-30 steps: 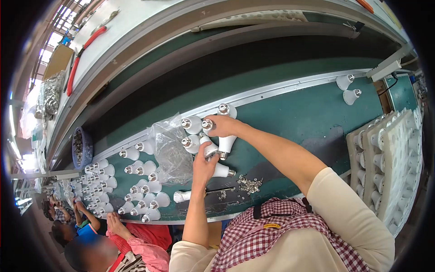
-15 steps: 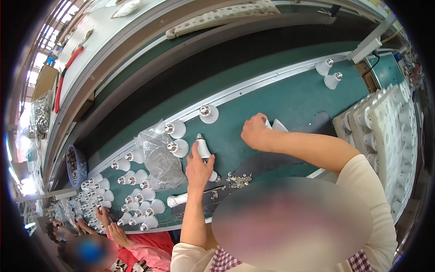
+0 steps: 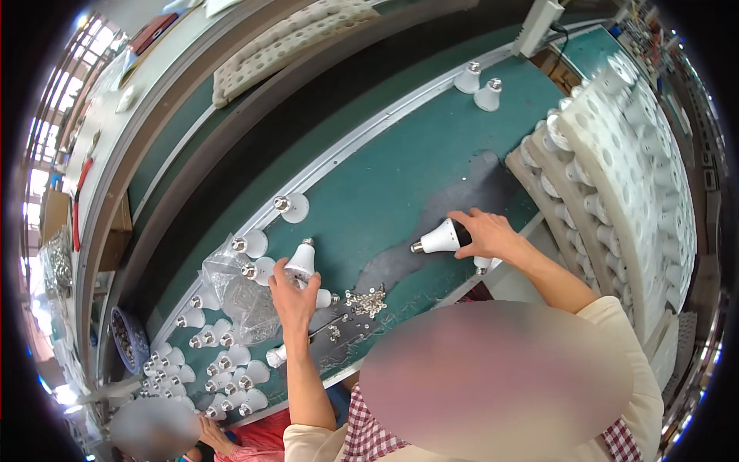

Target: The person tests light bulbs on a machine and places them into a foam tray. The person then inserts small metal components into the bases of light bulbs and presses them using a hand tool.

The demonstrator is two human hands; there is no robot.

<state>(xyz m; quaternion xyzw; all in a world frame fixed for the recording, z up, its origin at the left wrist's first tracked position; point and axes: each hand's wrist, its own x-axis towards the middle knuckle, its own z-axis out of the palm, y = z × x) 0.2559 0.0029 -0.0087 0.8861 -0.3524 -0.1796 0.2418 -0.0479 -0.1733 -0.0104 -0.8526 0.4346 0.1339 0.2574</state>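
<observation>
Surface (image 3: 385, 181), green, carrying one loose pile of small metal pieces (image 3: 366, 302), the landmark for all places below. Left hand (image 3: 294, 299): to the left of the pile, fingers and thumb clamped about the wide lower end of a white bulb housing (image 3: 301, 260), which stands with its metal screw base upward. Right hand (image 3: 485, 235): to the right of the pile and farther from the person, fingers and thumb clamped on the dark wide end of a second bulb housing (image 3: 440, 239), tilted, its screw base pointing left. Third bulb housing (image 3: 482, 264): below the right hand, partly hidden; whether it is held cannot be told. Fourth bulb housing (image 3: 326, 298): lying just left of the pile, near the left hand, base towards the pile. Rod-like tool (image 3: 328, 326), one end wrapped in white (image 3: 277, 356): left of the pile, nearer the person. Clear plastic bag (image 3: 248, 304): left of the pile, past the left hand. Group of upright bulb housings (image 3: 234, 377): farther left than the bag. Pair of bulb housings (image 3: 488, 95): well beyond the pile, at the far right. Perforated trays (image 3: 608, 142), loaded with bulb housings: well to the right of the pile. Blue basket (image 3: 129, 339): at the far left.
</observation>
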